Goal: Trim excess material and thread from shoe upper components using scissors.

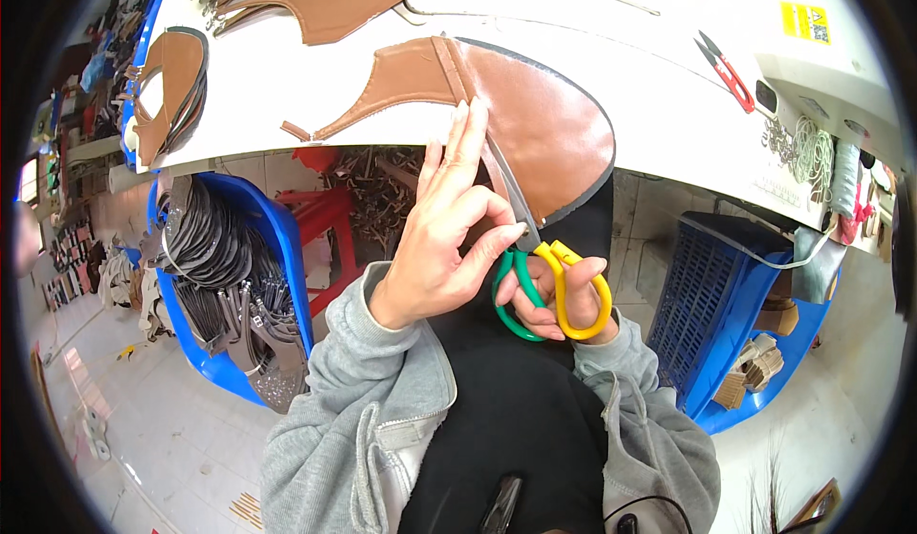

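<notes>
Right hand closed on the scissors, thumb through the yellow loop, fingers about the green one; loops stand apart. Count: one pair, blades pointing up and away toward the work. Whether the tips are parted, cannot tell.

Left hand just beside it. Longer fingers extended, tips resting on the brown piece; thumb and index meet by the scissors' pivot. Whether they pinch anything, cannot tell.

Brown piece, one, lies flat at the near edge of the white table, broad rounded end to the right, narrow arm to the left, part of it overhanging the edge. One narrow strip runs from it alongside the blades.

Step in hand, by my reading: trimming at that strip. Next move seems to call for a steady left hand and blades kept off the broad panel.

Farther out on the table: one pair of red snips, right; two brown stacks, one at the far edge, one at the left end, layers too overlapped to count.

Below: one blue bin left, with dark pieces, uncountable; one red stool; one blue crate right.
</notes>
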`<state>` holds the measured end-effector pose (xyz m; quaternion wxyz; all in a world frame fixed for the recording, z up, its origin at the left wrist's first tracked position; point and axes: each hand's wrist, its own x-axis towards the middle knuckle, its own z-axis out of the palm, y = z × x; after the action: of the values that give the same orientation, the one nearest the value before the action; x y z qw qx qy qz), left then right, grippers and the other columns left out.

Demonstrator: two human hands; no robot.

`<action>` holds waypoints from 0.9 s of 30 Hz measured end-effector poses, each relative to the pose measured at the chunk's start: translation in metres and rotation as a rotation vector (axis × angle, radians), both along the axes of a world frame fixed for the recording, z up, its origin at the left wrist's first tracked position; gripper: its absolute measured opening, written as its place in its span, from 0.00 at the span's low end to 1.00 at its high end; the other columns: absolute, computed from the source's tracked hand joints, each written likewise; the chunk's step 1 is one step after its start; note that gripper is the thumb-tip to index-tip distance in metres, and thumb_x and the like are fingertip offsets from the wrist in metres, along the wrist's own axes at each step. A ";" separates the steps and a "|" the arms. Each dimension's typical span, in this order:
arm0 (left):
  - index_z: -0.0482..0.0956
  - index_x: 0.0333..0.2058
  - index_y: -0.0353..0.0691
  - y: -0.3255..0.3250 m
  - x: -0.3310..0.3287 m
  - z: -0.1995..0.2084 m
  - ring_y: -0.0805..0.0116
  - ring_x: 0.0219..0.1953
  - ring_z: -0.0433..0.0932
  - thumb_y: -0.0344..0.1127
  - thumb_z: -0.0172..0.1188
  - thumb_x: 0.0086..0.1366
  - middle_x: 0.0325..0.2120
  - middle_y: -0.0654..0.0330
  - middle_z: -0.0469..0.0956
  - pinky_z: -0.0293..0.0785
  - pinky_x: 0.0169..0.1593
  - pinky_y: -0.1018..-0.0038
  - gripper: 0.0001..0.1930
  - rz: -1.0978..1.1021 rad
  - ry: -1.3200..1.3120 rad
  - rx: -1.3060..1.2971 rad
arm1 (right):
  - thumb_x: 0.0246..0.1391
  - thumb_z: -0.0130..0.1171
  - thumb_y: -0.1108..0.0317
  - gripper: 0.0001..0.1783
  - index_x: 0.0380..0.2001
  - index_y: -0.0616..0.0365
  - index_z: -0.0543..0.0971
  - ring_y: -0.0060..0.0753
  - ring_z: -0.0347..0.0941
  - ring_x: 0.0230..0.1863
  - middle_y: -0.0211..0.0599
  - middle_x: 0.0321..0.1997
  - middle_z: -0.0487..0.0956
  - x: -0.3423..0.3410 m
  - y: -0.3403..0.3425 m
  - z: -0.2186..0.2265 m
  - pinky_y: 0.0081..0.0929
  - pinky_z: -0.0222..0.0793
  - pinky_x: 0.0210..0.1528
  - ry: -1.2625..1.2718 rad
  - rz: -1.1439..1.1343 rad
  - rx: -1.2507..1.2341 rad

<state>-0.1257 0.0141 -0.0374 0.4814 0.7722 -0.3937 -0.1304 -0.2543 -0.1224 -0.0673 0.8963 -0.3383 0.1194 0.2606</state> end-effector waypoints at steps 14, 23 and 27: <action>0.70 0.29 0.33 0.013 0.011 0.007 0.67 0.28 0.71 0.19 0.52 0.56 0.25 0.58 0.74 0.68 0.32 0.74 0.03 0.172 -0.067 -0.111 | 0.32 0.35 0.19 0.54 0.33 0.69 0.71 0.12 0.52 0.05 0.24 0.08 0.60 0.001 -0.001 -0.005 0.10 0.49 0.06 0.024 -0.010 0.072; 0.72 0.32 0.34 0.007 0.033 0.011 0.57 0.30 0.71 0.24 0.59 0.49 0.26 0.55 0.70 0.68 0.33 0.68 0.10 -0.004 -0.258 0.181 | 0.31 0.25 0.18 0.58 0.32 0.71 0.71 0.11 0.50 0.04 0.23 0.08 0.58 -0.001 -0.002 -0.001 0.09 0.47 0.06 0.020 -0.012 -0.030; 0.72 0.29 0.33 0.006 0.037 0.025 0.55 0.37 0.72 0.25 0.60 0.49 0.33 0.52 0.72 0.70 0.41 0.67 0.08 -0.020 -0.208 0.358 | 0.30 0.24 0.17 0.58 0.32 0.70 0.71 0.11 0.50 0.04 0.23 0.08 0.58 -0.001 -0.004 0.000 0.09 0.47 0.06 0.004 0.004 -0.072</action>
<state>-0.0883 0.0203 -0.0119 0.2919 0.8507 -0.4196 -0.1224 -0.2555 -0.1267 -0.0676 0.8828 -0.3701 0.1301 0.2586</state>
